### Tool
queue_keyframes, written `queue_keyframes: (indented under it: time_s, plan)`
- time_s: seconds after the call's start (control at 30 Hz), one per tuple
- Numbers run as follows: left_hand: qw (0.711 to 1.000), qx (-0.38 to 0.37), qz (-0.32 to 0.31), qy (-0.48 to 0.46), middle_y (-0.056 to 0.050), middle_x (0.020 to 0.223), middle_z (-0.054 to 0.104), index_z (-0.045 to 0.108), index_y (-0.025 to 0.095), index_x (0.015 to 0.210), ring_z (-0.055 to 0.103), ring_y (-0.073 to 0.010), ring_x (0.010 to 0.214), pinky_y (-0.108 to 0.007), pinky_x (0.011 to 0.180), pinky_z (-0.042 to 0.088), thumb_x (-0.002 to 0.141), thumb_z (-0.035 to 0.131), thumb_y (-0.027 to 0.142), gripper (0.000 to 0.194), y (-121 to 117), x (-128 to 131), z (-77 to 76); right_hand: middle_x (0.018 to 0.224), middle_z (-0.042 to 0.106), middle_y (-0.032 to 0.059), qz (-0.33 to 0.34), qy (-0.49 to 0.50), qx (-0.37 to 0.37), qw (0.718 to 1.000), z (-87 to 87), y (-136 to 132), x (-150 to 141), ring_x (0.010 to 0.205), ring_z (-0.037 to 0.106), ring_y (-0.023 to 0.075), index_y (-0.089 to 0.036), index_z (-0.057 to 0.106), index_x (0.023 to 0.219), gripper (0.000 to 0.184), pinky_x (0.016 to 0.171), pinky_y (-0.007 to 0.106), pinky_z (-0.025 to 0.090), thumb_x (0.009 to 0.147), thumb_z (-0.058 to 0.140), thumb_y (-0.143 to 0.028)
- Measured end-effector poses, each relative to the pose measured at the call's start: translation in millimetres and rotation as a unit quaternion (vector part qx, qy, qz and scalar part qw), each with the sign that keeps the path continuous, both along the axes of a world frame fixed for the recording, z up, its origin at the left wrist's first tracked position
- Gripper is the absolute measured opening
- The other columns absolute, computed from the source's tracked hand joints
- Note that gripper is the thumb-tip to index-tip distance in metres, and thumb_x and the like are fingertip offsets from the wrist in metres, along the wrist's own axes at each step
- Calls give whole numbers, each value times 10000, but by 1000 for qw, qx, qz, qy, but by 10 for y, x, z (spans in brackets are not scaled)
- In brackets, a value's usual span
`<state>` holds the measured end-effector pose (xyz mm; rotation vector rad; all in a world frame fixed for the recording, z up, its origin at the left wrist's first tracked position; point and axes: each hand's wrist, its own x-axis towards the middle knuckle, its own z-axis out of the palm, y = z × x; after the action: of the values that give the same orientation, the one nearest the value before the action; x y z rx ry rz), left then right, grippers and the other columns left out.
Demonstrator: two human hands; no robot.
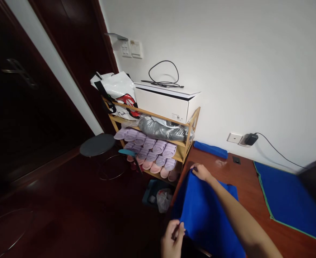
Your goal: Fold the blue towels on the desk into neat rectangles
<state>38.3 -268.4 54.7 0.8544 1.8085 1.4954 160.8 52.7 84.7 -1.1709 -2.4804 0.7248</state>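
Observation:
A blue cloth (208, 211) hangs over the left edge of the reddish-brown desk (244, 186), partly lying on the top. My right hand (201, 172) is closed on its far corner, just above the desk. Nearer to me, my left hand (173, 237) pinches the same cloth along its left edge, beyond the desk's side. Between the two hands the cloth's edge runs fairly straight. By the wall lies a folded blue cloth (211, 149). On the right, another blue cloth (292, 197) with green edging is spread flat.
A wooden rack (186, 143) beside the desk holds several slippers (149, 154), a white box (163, 104) and a printed bag (120, 93). A round stool (97, 144) stands left of it. A plugged-in adapter (251, 139) trails a cable along the wall.

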Motion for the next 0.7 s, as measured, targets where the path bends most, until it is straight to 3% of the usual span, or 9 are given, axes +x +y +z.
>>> queue_keyframes:
  time_s: [0.1,0.2,0.27,0.4,0.57,0.7]
  plan:
    - [993,-20,-9,-117,-37,622,729,693,235,875,718,-233,591,-307,617,590,769,653,811,586,57,156,-57,1096,786,70,-4,11,-7,1000,106,29,140,1003,731,220,-208,749,1103,315,955,325,542,896,517,-158]
    - [991,-64,-19,-117,-65,625,744,709,216,946,722,-266,577,-345,585,588,681,653,858,697,85,27,-206,1117,787,67,-5,5,-9,1000,114,59,169,1022,733,221,-214,752,1123,325,960,327,541,923,497,-190]
    - [994,-98,-11,-46,-75,671,767,727,229,947,747,-285,632,-356,609,590,715,602,827,654,79,-159,-300,1155,785,77,-4,-8,-11,1000,53,75,109,1072,728,230,-214,756,1140,319,983,328,530,936,511,-210]
    - [982,-124,-1,145,-46,747,780,760,286,869,766,-259,705,-327,658,581,840,526,608,400,50,-450,-394,1147,794,101,-1,-50,-19,999,-136,97,-93,1094,734,256,-210,771,1141,298,975,333,531,940,552,-219]
    - [955,-46,6,293,-30,817,751,757,304,820,754,-208,724,-268,654,582,900,526,432,276,33,-482,-471,1260,760,75,15,-75,-4,997,-295,91,-218,1209,682,236,-260,773,1182,314,1053,320,486,945,569,-224]
    - [929,-29,-8,370,-44,943,785,763,293,854,768,-202,779,-262,677,598,938,512,337,269,28,-479,-626,1267,734,91,15,-84,18,996,-355,54,-237,1198,664,222,-255,782,1136,285,1054,302,470,922,602,-199]
